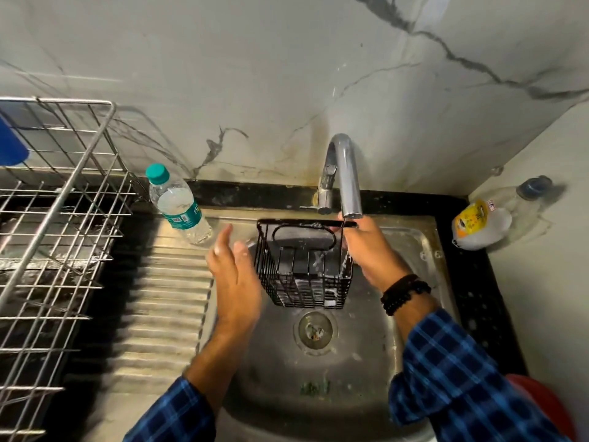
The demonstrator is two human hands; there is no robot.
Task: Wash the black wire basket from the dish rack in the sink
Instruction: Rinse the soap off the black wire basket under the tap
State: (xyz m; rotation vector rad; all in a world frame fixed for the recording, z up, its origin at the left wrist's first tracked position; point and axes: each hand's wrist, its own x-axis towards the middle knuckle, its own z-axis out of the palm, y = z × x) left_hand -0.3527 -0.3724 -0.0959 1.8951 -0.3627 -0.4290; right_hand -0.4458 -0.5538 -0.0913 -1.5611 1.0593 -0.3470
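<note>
The black wire basket [304, 266] hangs over the steel sink [366, 352], directly under the chrome tap [345, 173]. My right hand [369, 250] grips the basket's right rim and side. Just left of the basket is my left hand [234, 275], fingers apart and wet; I cannot tell whether it touches the wires. Water droplets or suds cling to the basket's bottom wires. The drain [315, 330] lies below the basket.
A silver wire dish rack [60, 237] stands at the left beside the ribbed drainboard [159, 314]. A water bottle with a teal cap [175, 202] leans at the sink's back left. A clear plastic jug [487, 218] lies on the black counter at the right.
</note>
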